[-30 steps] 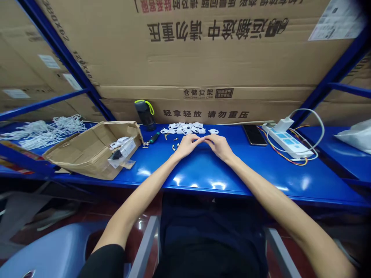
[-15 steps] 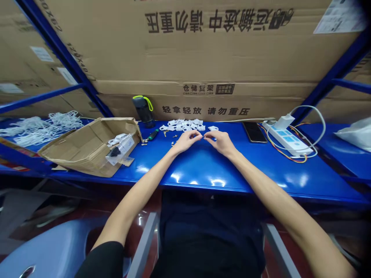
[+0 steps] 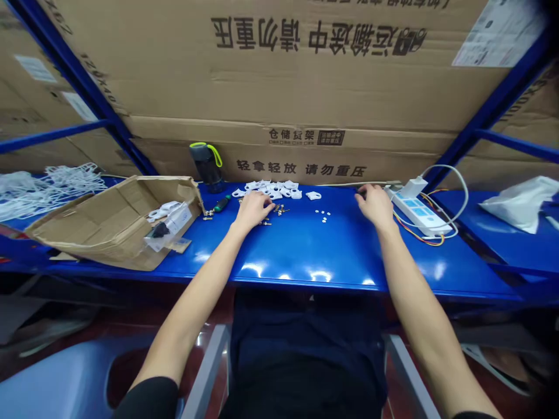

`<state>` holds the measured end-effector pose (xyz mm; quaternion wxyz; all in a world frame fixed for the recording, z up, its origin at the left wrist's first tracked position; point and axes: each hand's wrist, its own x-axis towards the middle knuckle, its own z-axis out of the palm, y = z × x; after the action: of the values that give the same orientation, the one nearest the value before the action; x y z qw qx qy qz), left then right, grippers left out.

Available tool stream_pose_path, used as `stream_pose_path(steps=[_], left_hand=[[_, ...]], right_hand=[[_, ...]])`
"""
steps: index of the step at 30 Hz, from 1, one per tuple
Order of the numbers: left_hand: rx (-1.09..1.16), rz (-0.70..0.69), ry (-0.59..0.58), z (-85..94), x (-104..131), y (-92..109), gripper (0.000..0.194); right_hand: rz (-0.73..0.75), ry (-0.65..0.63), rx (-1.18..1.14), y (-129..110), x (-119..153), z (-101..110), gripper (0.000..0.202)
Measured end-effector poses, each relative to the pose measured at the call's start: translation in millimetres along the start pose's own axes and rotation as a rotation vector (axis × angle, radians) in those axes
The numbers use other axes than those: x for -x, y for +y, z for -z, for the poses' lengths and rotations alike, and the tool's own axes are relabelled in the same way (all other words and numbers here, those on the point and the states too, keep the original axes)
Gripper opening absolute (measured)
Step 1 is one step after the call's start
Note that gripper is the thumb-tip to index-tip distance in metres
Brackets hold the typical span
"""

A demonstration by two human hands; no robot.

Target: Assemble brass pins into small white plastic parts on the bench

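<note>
My left hand [image 3: 253, 210] rests low over small brass-coloured pieces [image 3: 279, 210], its thumb and fingers apart and partly hiding them. Behind it lies a pile of white plastic ring-shaped parts [image 3: 273, 189], with one more white part [image 3: 313, 196] lying apart to the right. Several tiny white pieces [image 3: 324, 216] are scattered on the blue tabletop between my hands. Farther right, my right hand [image 3: 376, 205] is bent over the place where the dark phone lay, fingers apart. The phone is hidden by the hand, and I cannot make out any grip on it.
An open cardboard box [image 3: 109, 224] with bagged parts sits at left, beside a green-handled tool [image 3: 222, 203] and a dark bottle [image 3: 207, 169]. White cords [image 3: 56, 189] lie farther left. A power strip [image 3: 419, 212] with looping cables stands beside my right hand. Blue posts frame the table [image 3: 305, 256].
My hands have separated: the left moved left to the brass pieces, the right moved right over the phone. Tiny white pieces now show on the table between them. The view has shifted slightly.
</note>
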<state>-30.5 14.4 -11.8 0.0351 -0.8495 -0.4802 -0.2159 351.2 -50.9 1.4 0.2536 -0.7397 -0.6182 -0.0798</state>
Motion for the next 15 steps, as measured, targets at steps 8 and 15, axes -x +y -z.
stream_pose_path(steps=[8,15], left_hand=[[0.065,0.003,0.003,-4.6,0,0,0.024],[0.107,0.048,-0.001,-4.0,-2,1,0.025]], right_hand=[[-0.04,-0.061,0.027,74,32,-8,0.054],[-0.337,-0.016,-0.055,97,14,-31,0.05]])
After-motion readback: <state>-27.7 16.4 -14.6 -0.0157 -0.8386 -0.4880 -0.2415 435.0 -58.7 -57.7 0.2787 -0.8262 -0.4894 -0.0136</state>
